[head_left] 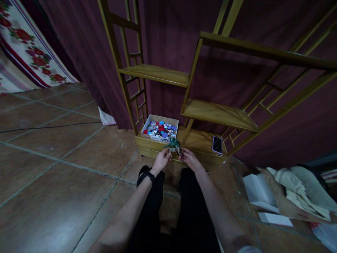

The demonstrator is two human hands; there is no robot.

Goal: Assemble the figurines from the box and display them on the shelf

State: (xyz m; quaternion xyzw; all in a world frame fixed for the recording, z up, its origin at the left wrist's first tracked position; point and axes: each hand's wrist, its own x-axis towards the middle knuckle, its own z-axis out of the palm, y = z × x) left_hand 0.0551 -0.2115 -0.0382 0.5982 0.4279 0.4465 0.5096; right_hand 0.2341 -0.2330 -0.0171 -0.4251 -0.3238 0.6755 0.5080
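Note:
Both hands hold a small tangled bundle of green, whitish and dark strands (173, 147) in front of the low shelf; its exact kind is too small to make out. My left hand (162, 159), with a black band on the wrist, pinches the bundle's left side. On the opposite side, the fingers of my right hand (189, 158) close on its darker end. Just beyond the bundle, an open white box (177, 127) stands on the shelf's bottom board. Inside it lie many small red, blue, purple and white pieces (161, 129).
A wooden shelf unit (155, 74) rises ahead before a dark red curtain (168, 38). A phone (217, 144) lies on its bottom board at right. White boxes (259, 191) and a pale cloth (300, 191) lie on the right. A cable (52, 126) crosses the tiled floor (50, 189).

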